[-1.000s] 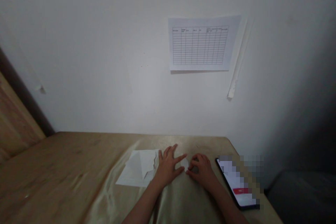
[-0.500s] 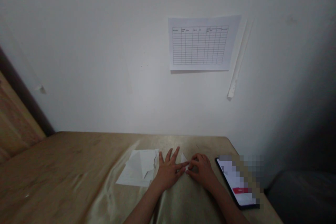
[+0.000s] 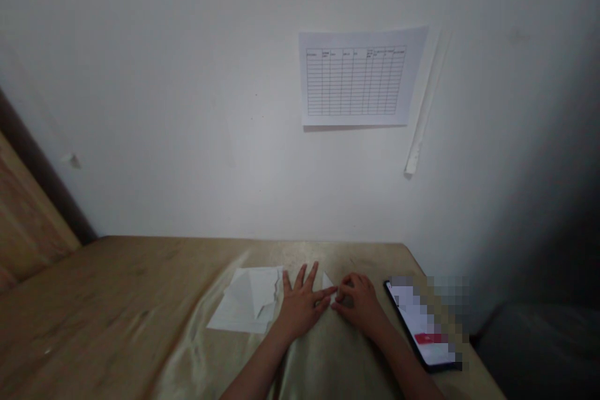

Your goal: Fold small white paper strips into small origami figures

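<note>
A small, pointed piece of white paper [image 3: 327,280] lies on the cloth-covered table between my two hands, partly hidden by fingers. My left hand [image 3: 300,306] is spread flat on its left side, the index finger and thumb reaching onto the paper while the other fingers fan out. On the other side, the curled fingers of my right hand [image 3: 360,303] pinch the paper's right part. To the left of my left hand rest several white paper sheets [image 3: 239,294], some with torn edges, lying over one another.
A phone [image 3: 412,319] with a lit screen lies near the table's right edge. Behind the tan tabletop [image 3: 140,275] stands a white wall [image 3: 164,106] bearing a printed table sheet [image 3: 356,81]. A wooden panel [image 3: 28,206] is at far left, a dark rounded object [image 3: 539,350] at right.
</note>
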{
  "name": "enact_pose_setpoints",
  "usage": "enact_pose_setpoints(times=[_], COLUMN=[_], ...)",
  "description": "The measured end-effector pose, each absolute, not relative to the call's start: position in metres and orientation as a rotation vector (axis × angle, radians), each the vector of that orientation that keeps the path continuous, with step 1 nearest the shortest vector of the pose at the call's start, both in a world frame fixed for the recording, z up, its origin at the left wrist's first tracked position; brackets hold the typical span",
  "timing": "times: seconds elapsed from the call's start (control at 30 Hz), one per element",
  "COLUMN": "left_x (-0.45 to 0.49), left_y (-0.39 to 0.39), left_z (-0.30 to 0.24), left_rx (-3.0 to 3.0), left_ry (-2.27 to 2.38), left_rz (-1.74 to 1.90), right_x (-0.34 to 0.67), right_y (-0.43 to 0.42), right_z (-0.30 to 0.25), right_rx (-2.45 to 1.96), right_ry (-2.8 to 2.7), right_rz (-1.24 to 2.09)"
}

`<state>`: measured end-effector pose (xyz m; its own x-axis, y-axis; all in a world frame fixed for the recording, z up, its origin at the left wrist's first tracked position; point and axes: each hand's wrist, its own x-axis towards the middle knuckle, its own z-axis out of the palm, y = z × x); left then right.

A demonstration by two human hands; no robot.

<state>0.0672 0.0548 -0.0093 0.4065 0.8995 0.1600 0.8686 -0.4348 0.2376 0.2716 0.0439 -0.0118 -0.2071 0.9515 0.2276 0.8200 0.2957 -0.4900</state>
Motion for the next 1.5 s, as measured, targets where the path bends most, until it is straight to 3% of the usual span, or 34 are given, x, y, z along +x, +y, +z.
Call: enact_pose_setpoints(times=[0.97, 1.5], left_x=[0.068, 0.064], left_y=[0.077, 0.067], left_z=[-0.016, -0.009], left_rx=[2.444, 2.42], left_ry=[1.848, 1.764], left_rz=[0.401, 0.476], right_x=[0.27, 0.273], right_y=[0.044, 0.046], right_z=[-0.01, -0.013], right_rx=[-1.559, -1.415], right_ry=[-2.087, -2.071], right_rz=[0.346, 0.555])
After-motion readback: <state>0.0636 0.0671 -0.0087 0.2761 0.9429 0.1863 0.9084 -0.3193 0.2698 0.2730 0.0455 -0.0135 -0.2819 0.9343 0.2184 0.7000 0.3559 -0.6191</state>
